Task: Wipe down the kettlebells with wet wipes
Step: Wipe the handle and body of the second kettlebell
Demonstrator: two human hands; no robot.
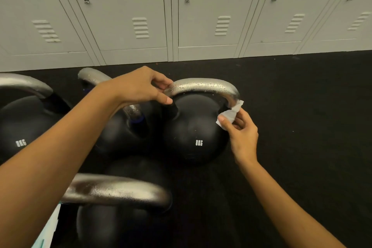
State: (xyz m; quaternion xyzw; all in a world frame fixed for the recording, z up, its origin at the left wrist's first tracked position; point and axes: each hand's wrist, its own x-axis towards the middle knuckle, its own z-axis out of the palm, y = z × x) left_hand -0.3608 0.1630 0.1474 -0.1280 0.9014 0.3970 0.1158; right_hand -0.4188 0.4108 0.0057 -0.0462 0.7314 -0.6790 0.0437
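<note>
Black round kettlebells with silver metal handles crowd the dark gym floor [302,127] before a row of grey metal lockers [201,16]: one at far left [24,127], one behind the forearm [120,127], one nearest the camera [112,193]. The left hand [138,86] pinches the droplet-beaded handle of the right-most 8KG kettlebell [193,127], steadying it. The right hand [241,133] grips a crumpled white wet wipe [231,113] against that handle's right end. Judging by the wet handles, wiping looks underway, with this bell unfinished.
</note>
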